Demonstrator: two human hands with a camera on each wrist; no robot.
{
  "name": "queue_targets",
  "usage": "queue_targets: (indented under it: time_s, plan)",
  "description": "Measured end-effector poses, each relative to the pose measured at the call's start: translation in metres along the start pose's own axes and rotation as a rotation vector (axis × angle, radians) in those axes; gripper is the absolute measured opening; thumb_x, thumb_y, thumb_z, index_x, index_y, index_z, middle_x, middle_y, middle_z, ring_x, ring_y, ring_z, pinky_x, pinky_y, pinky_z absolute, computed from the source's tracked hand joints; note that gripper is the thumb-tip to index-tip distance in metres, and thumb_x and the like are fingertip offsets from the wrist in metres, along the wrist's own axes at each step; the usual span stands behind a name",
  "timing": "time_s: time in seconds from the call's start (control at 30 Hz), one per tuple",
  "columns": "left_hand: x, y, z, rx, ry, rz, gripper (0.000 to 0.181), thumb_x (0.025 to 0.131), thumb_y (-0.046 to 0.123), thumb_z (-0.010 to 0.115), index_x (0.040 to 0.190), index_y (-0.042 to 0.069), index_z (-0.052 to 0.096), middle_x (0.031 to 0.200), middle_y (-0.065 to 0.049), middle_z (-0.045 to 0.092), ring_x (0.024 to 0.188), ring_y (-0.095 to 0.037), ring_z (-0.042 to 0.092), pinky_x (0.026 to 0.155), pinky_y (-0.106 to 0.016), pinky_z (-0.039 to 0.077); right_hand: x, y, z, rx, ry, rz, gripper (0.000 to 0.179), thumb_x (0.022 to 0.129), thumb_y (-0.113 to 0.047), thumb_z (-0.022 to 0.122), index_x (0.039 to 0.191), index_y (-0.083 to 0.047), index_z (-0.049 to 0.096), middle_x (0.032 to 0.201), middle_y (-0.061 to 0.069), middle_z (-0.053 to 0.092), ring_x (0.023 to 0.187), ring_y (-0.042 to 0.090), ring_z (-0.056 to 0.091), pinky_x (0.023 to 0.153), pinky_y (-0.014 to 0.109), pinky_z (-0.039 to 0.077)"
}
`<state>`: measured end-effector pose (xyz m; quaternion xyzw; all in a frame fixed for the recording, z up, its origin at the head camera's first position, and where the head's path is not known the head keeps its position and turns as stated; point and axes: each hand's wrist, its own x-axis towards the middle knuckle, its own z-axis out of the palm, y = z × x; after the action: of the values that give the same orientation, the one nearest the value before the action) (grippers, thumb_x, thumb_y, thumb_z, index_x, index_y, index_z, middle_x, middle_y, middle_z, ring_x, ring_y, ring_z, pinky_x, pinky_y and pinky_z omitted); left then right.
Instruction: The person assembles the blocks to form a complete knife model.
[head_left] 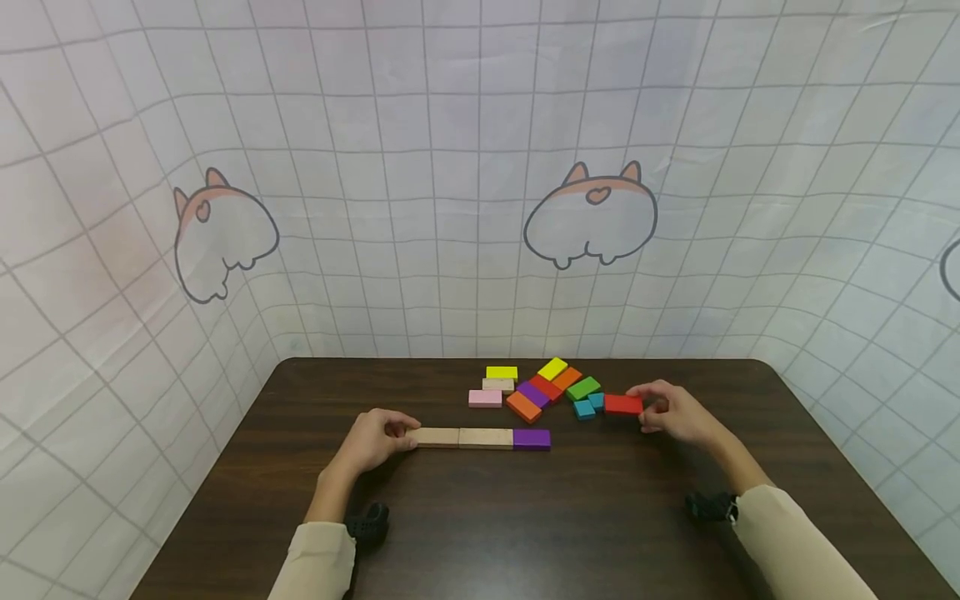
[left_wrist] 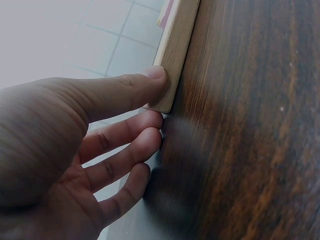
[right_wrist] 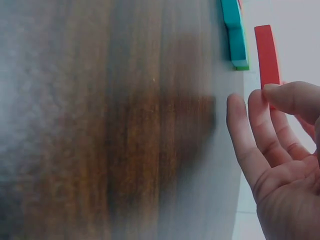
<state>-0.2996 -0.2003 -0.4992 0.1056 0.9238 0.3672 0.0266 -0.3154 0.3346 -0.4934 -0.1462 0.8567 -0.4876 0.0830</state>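
On the table, a row is made of a plain wooden block, a second plain wooden block and a purple block at its right end. My left hand holds the row's left end; in the left wrist view the thumb lies on the wooden block's side, and the index finger is hidden behind it. My right hand pinches a red block by its right end, between thumb and fingers. In the right wrist view this red block appears raised off the table.
Behind the row lie a pink block, a pale block and a yellow block. A slanted cluster holds an orange block and several others. Small blue blocks and a green block sit left of my right hand.
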Motion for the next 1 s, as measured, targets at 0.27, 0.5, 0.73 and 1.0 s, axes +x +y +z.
queue_targets:
  time_s: [0.27, 0.5, 0.73, 1.0]
  plan:
    - [0.0, -0.001, 0.0, -0.003, 0.007, -0.004, 0.02, 0.086, 0.016, 0.083, 0.106, 0.018, 0.081, 0.081, 0.003, 0.064, 0.072, -0.014, 0.055, 0.066, -0.03, 0.046, -0.009, -0.013, 0.011, 0.006, -0.079, -0.002, 0.041, 0.096, 0.004, 0.062, 0.136, 0.006, 0.055, 0.128, 0.028, 0.043, 0.085, 0.025, 0.066, 0.073, 0.036, 0.062]
    - [0.0, -0.001, -0.002, 0.0, 0.01, 0.008, 0.019, 0.087, 0.016, 0.082, 0.106, 0.017, 0.08, 0.081, 0.003, 0.065, 0.072, -0.014, 0.055, 0.066, -0.031, 0.046, -0.01, -0.025, 0.026, -0.07, -0.143, -0.024, 0.038, 0.096, 0.001, 0.064, 0.134, 0.001, 0.058, 0.123, 0.024, 0.047, 0.07, 0.019, 0.063, 0.065, 0.034, 0.061]
    - [0.0, -0.002, -0.001, 0.003, 0.011, 0.01, 0.019, 0.087, 0.016, 0.082, 0.106, 0.018, 0.08, 0.081, 0.003, 0.064, 0.072, -0.014, 0.055, 0.066, -0.031, 0.046, -0.006, -0.033, 0.04, -0.126, -0.176, -0.033, 0.035, 0.097, -0.003, 0.065, 0.132, -0.003, 0.06, 0.126, 0.022, 0.051, 0.066, 0.016, 0.06, 0.06, 0.033, 0.059]
    - [0.0, -0.001, 0.001, 0.007, 0.012, 0.004, 0.02, 0.086, 0.016, 0.083, 0.106, 0.018, 0.081, 0.081, 0.003, 0.065, 0.073, -0.014, 0.055, 0.066, -0.031, 0.047, -0.001, -0.033, 0.058, -0.198, -0.176, -0.023, 0.033, 0.096, -0.005, 0.068, 0.129, -0.007, 0.063, 0.122, 0.018, 0.054, 0.061, 0.013, 0.057, 0.056, 0.031, 0.055]
